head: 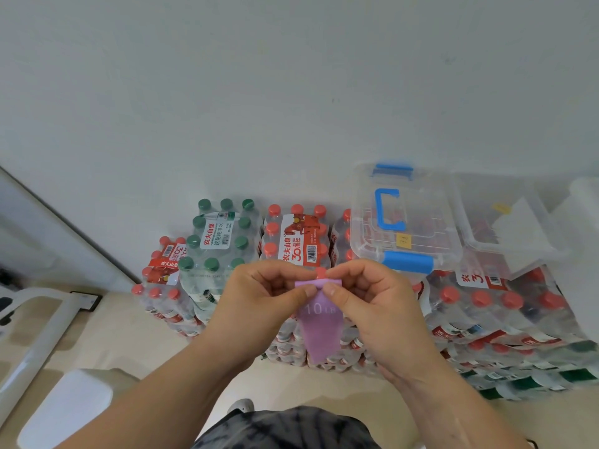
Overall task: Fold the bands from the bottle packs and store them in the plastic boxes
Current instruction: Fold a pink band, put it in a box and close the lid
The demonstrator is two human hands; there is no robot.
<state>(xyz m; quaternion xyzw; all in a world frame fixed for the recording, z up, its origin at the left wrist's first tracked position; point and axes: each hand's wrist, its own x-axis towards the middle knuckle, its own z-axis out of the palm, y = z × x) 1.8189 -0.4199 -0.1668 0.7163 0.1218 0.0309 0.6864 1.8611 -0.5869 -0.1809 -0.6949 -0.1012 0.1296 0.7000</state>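
A purple band (320, 328) marked "10 LB" hangs in front of me, its top edge folded over. My left hand (262, 296) and my right hand (372, 303) pinch that top edge together, thumbs touching at the middle. Behind the hands stand shrink-wrapped bottle packs (296, 236) with red caps and a green-capped pack (220, 234). A clear plastic box (405, 222) with blue handle and latches rests shut on the packs at the right. A second clear box (505, 218) sits beside it, further right.
The packs are stacked against a white wall (291, 92). A white frame (39, 332) and a white padded seat (64, 406) stand on the beige floor at the left. My dark patterned shorts (285, 429) and a shoe (241, 406) show below.
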